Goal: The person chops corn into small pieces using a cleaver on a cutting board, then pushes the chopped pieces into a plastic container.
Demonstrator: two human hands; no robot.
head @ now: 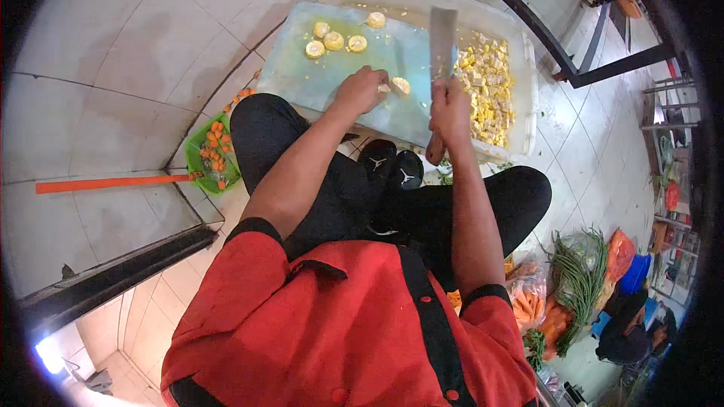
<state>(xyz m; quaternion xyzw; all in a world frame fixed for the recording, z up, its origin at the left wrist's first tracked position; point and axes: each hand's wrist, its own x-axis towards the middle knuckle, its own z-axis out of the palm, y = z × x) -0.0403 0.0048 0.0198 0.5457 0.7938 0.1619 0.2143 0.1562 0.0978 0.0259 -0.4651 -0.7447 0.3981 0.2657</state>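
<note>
My right hand [451, 106] grips the wooden handle of a cleaver [443, 39], its broad blade raised over the right end of a blue-green cutting board [283, 70]. On the board, my left hand [361, 90] has its fingertips on a small corn piece [384, 89]. Just right of those fingers lies another cut piece of corn cob [401, 86]. Several thick corn rounds [334, 41] sit toward the back of the board, with one round [375, 20] apart from them. Chopped corn chunks [483, 90] fill the right side of a white plastic tub [529, 118], across which the board rests.
A green dustpan-like container [192, 150] with orange pieces stands at left beside an orange stick [113, 183]. Black metal frame bars [616, 65] cross the upper right. Long beans [580, 282] and bagged carrots [527, 305] lie at lower right, near another person [628, 328].
</note>
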